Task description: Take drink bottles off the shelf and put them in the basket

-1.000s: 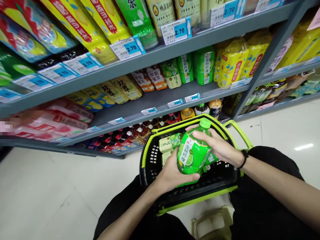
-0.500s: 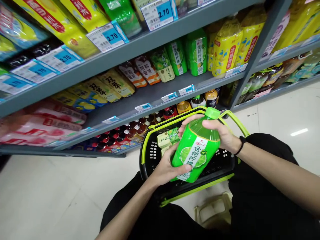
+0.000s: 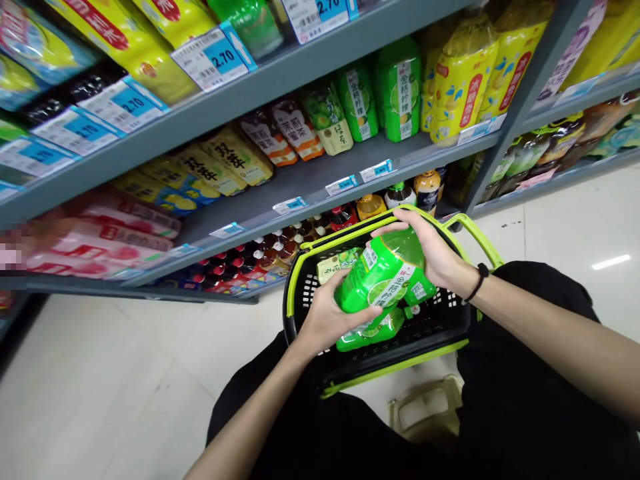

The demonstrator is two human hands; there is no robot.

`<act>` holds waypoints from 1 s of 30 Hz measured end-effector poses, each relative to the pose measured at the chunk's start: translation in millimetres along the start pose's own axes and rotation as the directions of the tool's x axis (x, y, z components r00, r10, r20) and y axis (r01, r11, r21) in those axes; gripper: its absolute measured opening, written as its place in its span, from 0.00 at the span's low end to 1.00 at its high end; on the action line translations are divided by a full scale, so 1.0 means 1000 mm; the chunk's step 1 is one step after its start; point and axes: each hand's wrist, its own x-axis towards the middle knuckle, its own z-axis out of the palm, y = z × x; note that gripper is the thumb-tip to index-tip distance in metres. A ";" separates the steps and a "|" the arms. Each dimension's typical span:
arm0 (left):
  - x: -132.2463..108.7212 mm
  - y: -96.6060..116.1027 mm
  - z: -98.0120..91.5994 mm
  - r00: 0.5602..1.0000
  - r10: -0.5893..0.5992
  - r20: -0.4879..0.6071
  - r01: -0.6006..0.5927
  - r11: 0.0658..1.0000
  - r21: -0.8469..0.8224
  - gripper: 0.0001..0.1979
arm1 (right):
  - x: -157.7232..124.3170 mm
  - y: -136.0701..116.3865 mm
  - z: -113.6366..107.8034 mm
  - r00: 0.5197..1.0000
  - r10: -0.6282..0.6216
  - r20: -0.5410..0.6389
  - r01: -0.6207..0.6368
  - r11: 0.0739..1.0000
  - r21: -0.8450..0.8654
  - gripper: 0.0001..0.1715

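Observation:
A large green bottle [image 3: 377,267] is tilted over the black basket [image 3: 430,340] with lime-green rims, between my two hands. My left hand [image 3: 333,317] grips its lower end, thumb across the label. Around the cap end curls my right hand [image 3: 435,250], which wears a black band at the wrist; the cap is hidden. Beneath the held bottle, another green bottle [image 3: 370,333] lies in the basket. A pale green-and-cream tea bottle [image 3: 330,267] rests at the basket's far left, partly covered by my left hand.
Shelves [image 3: 300,80] of bottled drinks run along the far side, just beyond the basket. The basket's handle [image 3: 483,240] sticks out at the right. Below the basket stands a beige stool [image 3: 430,407], between dark-clothed legs. At the far left, a blurred patch borders pink packs [image 3: 105,247].
The green bottle has been lowered into the basket's opening and tipped over further. My right hand has turned over its cap end. Another green bottle in the basket has come into view.

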 end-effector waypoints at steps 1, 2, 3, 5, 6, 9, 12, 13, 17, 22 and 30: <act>-0.001 0.000 0.003 1.000 -0.008 -0.003 0.008 1.000 0.024 0.41 | 0.001 0.003 -0.002 1.000 0.022 -0.019 -0.021 0.999 0.029 0.26; -0.002 0.000 0.006 1.000 -0.012 -0.010 0.013 0.999 0.052 0.41 | 0.002 0.005 -0.003 0.999 0.017 -0.041 -0.015 0.999 0.046 0.24; -0.003 0.000 0.008 1.000 -0.009 -0.021 0.010 0.997 0.079 0.42 | 0.001 0.007 -0.004 0.998 -0.007 -0.057 0.010 0.999 0.048 0.21; -0.005 0.000 0.009 1.000 0.018 -0.025 -0.015 0.993 0.116 0.43 | -0.001 0.008 -0.004 0.995 -0.082 -0.063 0.084 0.996 0.019 0.19; -0.005 0.000 0.008 0.999 0.034 -0.012 -0.032 0.992 0.119 0.43 | -0.003 0.008 -0.004 0.993 -0.109 -0.052 0.110 0.994 0.018 0.19; -0.003 -0.001 -0.004 0.995 0.083 0.058 -0.083 0.997 -0.002 0.45 | -0.008 0.004 -0.002 0.987 -0.161 0.024 0.160 0.986 0.047 0.21; 0.000 -0.004 -0.018 0.982 0.096 0.164 -0.054 0.969 -0.241 0.42 | -0.012 -0.003 0.000 0.972 -0.177 0.154 0.169 0.984 0.062 0.24; 0.000 -0.005 -0.021 0.976 0.086 0.200 -0.026 0.958 -0.286 0.41 | -0.013 -0.005 0.000 0.963 -0.175 0.203 0.166 0.984 0.065 0.24; -0.003 -0.003 -0.019 0.921 -0.001 0.390 0.136 0.938 -0.320 0.46 | -0.018 -0.011 -0.002 0.905 -0.156 0.396 0.144 0.988 0.059 0.25; -0.010 0.001 -0.004 0.911 -0.069 0.406 0.210 0.926 -0.314 0.51 | -0.019 -0.012 -0.002 0.909 -0.085 0.409 0.095 0.996 -0.002 0.29; -0.005 0.006 0.002 0.999 -0.011 -0.047 0.024 0.961 0.276 0.52 | -0.001 0.002 0.005 0.995 0.077 -0.069 -0.066 0.986 0.152 0.26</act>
